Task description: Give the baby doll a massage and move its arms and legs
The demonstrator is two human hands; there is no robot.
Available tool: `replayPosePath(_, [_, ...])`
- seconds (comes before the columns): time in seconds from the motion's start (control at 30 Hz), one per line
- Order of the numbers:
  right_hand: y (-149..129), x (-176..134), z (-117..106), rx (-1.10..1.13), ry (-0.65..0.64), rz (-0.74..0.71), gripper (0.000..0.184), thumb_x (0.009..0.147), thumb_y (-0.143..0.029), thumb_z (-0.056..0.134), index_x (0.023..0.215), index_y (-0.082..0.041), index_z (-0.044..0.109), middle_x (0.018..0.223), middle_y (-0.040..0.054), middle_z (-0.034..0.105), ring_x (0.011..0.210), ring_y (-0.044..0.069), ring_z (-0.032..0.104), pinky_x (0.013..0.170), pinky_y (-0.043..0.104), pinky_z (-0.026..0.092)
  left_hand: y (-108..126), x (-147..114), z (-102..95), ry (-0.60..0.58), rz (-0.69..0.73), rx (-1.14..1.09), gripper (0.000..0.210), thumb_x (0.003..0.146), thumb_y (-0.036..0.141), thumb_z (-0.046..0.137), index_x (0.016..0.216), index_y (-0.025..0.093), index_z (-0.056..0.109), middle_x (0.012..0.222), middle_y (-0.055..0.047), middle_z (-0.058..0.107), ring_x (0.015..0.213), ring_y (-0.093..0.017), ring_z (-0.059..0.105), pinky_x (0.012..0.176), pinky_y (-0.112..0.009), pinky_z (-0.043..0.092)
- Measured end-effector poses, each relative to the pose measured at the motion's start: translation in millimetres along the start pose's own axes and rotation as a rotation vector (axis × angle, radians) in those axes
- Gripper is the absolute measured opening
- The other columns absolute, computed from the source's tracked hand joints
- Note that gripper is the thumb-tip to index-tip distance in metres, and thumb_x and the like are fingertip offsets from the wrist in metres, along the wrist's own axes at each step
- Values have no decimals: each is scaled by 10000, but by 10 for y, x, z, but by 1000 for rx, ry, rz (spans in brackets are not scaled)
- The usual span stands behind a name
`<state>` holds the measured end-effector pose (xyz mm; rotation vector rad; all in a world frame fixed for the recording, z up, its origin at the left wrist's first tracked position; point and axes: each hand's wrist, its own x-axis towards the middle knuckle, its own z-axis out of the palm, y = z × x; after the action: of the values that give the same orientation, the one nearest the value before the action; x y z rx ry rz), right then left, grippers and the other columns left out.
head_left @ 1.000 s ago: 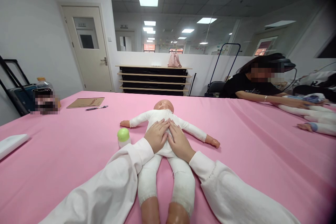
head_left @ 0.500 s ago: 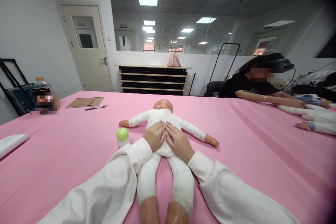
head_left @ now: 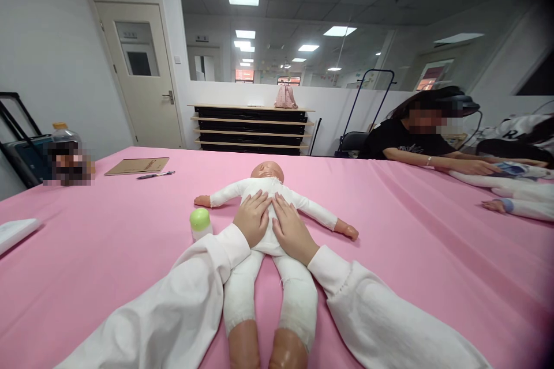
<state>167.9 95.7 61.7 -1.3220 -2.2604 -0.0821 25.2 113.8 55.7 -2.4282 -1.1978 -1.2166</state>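
Fingers straight and only slightly spread, gripping nothing, the left hand (head_left: 251, 220) and right hand (head_left: 293, 229) lie side by side, palms down, on the trunk of a doll (head_left: 270, 242) in white clothes. The doll is stretched out on a pink cloth (head_left: 411, 259), head far, legs near, arms out to both sides. Just left of it stands a green-capped bottle (head_left: 200, 222); farther left lie a pen (head_left: 156, 175) and a notebook (head_left: 137, 166). At far right, another person (head_left: 404, 141) leans over a second doll (head_left: 519, 190).
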Motion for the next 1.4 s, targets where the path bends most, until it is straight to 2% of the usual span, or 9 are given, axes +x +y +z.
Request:
replayPosePath(0.13, [8,-6,2,15,21,-6,513,846,-226,313,1342,-94,305,1419,120,264,1320,222,227,1060,485,235,14,-4,-26,-54,-47,-1,392,809,110,361,1168,141,515,1269,-84,505,1236,-213,393,1014,-477,333])
replayPosePath(0.37, [22,-23,-13,69,134,-106,432,842,-202,338,1248,-105,449,1315,118,443,1250,201,366,1037,421,324,-42,-30,8,41,-11,-28,373,748,70,395,1075,127,565,1170,-93,581,1166,-204,469,1004,-441,360])
replayPosePath(0.57, [24,-21,-4,79,141,-105,435,843,-186,327,1254,-92,434,1340,122,410,1262,199,346,1039,424,325,-42,-28,15,75,0,-31,380,737,59,390,1067,126,566,1143,-90,595,1145,-207,483,991,-448,373])
replayPosePath(1.0, [48,-20,7,117,149,-111,427,842,-189,327,1251,-130,433,1315,114,443,1246,194,371,1031,436,334,-48,-39,35,60,-15,-53,397,739,56,385,1081,161,560,1157,-78,587,1163,-204,469,994,-468,362])
replayPosePath(1.17, [49,-21,7,103,145,-101,425,840,-194,331,1244,-113,435,1344,120,403,1269,198,334,1045,434,316,-57,-33,48,50,-8,-41,390,737,61,388,1077,133,564,1155,-90,589,1165,-214,468,995,-460,358])
replayPosePath(1.3, [58,-18,16,105,153,-84,459,835,-194,336,1282,-109,387,1372,127,359,1294,203,289,1052,441,298,-34,-21,16,19,-13,-40,432,755,74,376,1159,137,514,1217,-97,545,1194,-205,440,1003,-452,345])
replayPosePath(1.4, [69,-14,35,108,159,-68,499,832,-199,335,1323,-114,326,1377,132,348,1296,204,285,1050,453,294,4,-7,-40,-37,-7,-19,456,810,136,361,1261,152,423,1311,-89,459,1256,-195,361,1024,-442,312])
